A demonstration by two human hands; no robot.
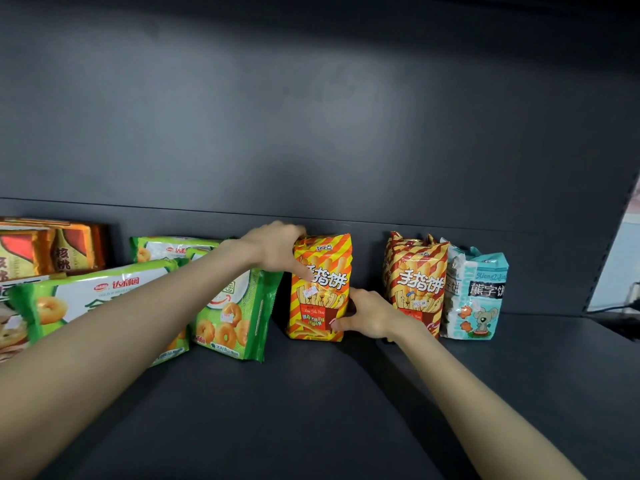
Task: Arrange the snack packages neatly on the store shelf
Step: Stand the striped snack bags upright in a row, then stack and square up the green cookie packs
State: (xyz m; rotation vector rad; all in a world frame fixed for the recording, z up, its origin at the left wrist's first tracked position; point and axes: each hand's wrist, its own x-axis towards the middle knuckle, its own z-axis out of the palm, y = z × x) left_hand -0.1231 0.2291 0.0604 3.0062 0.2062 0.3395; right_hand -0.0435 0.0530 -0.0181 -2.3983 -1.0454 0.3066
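Striped snack bag [320, 299] upright on shelf [311, 410], held two-handed.
Left hand [277, 247] grips its top corner; right hand [367, 315] pinches its lower edge, thumb in front.

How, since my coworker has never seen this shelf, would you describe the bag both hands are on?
On the dark shelf, look along the back wall, between the green doughnut packs and the red-striped bag. It is the upright yellow-and-orange striped bag, left hand gripping its top, right hand its lower side. Its lookalike neighbour has dark red stripes instead.
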